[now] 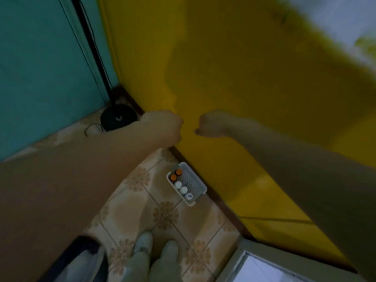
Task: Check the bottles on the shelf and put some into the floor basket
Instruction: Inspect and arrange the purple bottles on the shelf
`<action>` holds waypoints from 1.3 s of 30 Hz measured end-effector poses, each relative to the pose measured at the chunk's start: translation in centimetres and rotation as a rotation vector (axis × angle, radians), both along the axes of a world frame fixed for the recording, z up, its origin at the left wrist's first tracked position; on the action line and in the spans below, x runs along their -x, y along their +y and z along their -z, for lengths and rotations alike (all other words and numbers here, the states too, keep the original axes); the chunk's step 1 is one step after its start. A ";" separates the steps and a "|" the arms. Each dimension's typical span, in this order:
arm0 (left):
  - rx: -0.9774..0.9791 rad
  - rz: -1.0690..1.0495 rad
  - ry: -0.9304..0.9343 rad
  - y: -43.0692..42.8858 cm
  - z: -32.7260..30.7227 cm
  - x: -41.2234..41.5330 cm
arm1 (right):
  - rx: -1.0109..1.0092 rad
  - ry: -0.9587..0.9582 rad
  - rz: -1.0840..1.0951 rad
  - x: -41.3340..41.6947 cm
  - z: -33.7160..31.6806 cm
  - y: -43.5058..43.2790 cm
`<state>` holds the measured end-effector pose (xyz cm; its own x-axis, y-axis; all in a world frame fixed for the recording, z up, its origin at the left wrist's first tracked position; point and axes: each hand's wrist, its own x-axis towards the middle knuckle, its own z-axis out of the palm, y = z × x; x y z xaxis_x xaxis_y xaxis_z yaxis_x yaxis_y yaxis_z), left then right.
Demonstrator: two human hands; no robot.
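Fists out front: left hand and right hand are both curled tight with nothing visible in either, close together but not touching, in front of the yellow wall. Down on the tiled floor, the white basket sits against that wall. Five bottles stand upright inside, lined along the side away from the wall: two orange caps, two white, one pale.

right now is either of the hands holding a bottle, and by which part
Nothing is held: the left hand and the right hand are both curled into fists with no bottle in them.
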<state>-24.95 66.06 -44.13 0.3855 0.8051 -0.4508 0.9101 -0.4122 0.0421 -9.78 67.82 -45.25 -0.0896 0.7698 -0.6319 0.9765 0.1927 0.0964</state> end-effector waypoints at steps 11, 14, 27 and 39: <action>-0.400 0.118 -0.189 -6.8 -23.0 -0.9 | -0.387 0.002 0.095 -0.9 -26.1 -10.6; -0.446 0.195 -0.261 -9.6 -27.5 -1.8 | -0.488 0.046 0.232 -1.9 -31.2 -15.6; -0.437 0.721 -0.555 -28.4 -42.4 -12.3 | -0.902 -0.188 0.731 -10.9 -47.4 -41.0; -0.358 1.267 -0.836 -62.1 -50.0 -23.4 | -1.152 -0.512 1.189 -14.2 -55.4 -78.0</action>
<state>-1.53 3.99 5.83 0.9052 -0.2134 0.3676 -0.2579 -0.9632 0.0760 4.38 -10.15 10.18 0.8334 0.3008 0.4637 0.3511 -0.9360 -0.0237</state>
